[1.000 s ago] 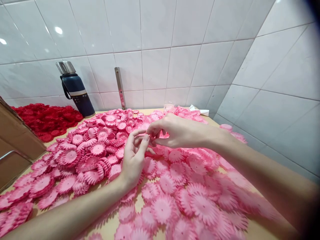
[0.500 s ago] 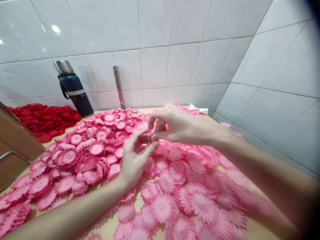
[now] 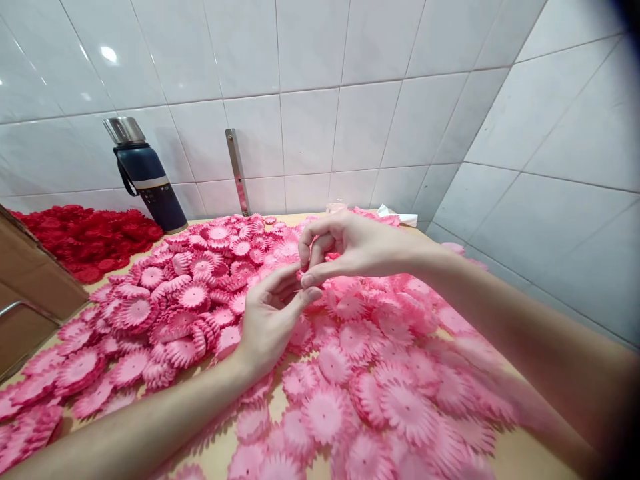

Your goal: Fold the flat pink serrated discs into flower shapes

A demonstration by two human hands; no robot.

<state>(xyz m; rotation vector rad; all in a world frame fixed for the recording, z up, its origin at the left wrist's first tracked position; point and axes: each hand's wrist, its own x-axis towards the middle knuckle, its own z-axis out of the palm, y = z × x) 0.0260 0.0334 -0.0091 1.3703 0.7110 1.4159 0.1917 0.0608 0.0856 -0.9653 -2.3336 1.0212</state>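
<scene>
Flowers (image 3: 325, 417) lie beneath left fingers (image 3: 300, 303) and right fingers (image 3: 326, 270), both narrowly curled, grip unclear.

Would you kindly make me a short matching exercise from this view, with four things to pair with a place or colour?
1. Flask
2. Pink fringed discs
3. Metal strip
4. Red pieces

A. Upright against the tiled wall
B. Heaped left of the flask's base
C. Dark blue with a silver cap
D. Spread beneath the left hand and right hand

Pairs: 1-C, 2-D, 3-A, 4-B
</scene>
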